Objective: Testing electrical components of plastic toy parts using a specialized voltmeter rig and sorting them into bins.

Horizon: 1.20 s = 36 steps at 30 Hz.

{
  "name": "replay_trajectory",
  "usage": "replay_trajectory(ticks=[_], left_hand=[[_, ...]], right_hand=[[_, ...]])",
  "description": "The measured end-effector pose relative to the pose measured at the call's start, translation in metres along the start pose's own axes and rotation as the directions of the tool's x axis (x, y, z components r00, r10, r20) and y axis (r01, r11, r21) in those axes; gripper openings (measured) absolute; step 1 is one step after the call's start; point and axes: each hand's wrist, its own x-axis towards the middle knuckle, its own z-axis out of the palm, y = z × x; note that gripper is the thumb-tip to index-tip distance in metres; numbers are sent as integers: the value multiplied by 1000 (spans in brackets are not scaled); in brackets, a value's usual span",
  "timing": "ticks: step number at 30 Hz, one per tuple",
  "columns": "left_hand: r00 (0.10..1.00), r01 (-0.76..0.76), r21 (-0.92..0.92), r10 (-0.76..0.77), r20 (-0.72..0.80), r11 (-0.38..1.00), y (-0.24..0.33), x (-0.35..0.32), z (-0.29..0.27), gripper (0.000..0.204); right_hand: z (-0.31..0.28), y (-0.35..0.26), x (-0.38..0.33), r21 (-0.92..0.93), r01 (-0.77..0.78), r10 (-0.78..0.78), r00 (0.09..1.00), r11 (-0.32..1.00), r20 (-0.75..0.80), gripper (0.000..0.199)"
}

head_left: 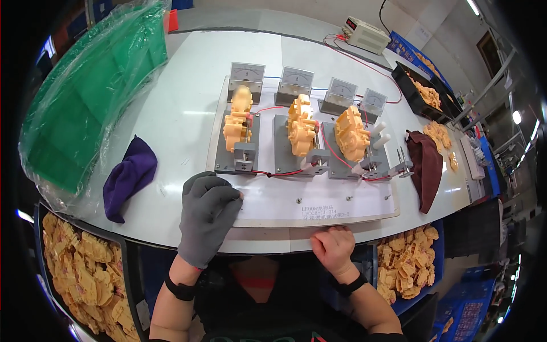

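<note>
My left hand (208, 214), in a grey glove with a bare fingertip showing, rests curled at the front left corner of a white test board (262, 208). My right hand (335, 248) is bare and closed into a loose fist at the table's front edge, just below the board. Nothing shows in either hand; the palms are hidden. On the board, three yellow plastic gear housings stand on grey fixtures: a left housing (236, 128) with a blurred top, a middle housing (302, 128) and a right housing (351, 134). Small clamps (245, 155) sit before them.
Several analog meters (247, 77) line the board's back, wired to a power supply (366, 35). A purple cloth (131, 176) and green plastic-wrapped bin (97, 97) lie left; a brown cloth (424, 171) lies right. Crates of yellow parts (85, 273) flank me below the table.
</note>
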Motion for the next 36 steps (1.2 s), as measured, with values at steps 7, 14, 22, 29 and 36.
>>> replay_trajectory(ticks=[7,14,22,29,36], left_hand=[[998,-50,-15,49,-25,999,-3,0,3,11],[997,-74,3,74,-35,997,-3,0,3,10],[997,-70,-18,70,-23,997,-5,-1,2,9],[995,-81,-10,80,-60,997,-5,-2,5,8],[993,-98,-11,97,-73,995,-6,-2,4,7]], right_hand=[[1,-1,1,14,-10,10,999,1000,-38,14],[2,-2,1,14,-6,6,999,1000,-50,14],[1,-1,1,-31,10,-12,998,999,-66,16],[1,-3,1,-50,2,-6,997,999,-80,15],[3,-1,0,-50,5,-9,996,999,-91,15]])
